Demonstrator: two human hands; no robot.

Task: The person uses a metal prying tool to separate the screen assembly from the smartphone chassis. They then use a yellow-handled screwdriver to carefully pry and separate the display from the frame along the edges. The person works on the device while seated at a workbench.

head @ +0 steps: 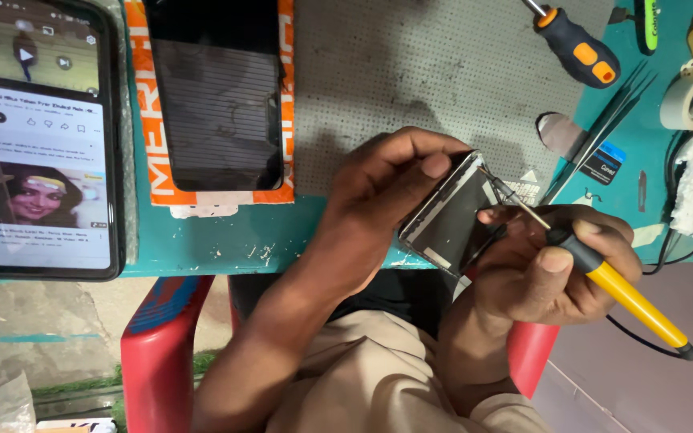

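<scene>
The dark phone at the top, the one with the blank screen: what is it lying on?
The dark phone lies on an orange and white box, which shows along its sides and below it. The box rests on the teal table. The middle of the box is covered by the phone.

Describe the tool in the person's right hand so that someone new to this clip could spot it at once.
Start at the grey perforated mat on the teal bench, then drop to the two hands at its lower edge. The right hand holds a soldering iron against an opened phone frame. Unlike the orange-and-black screwdriver above, it has a yellow handle and a trailing cord.
</scene>
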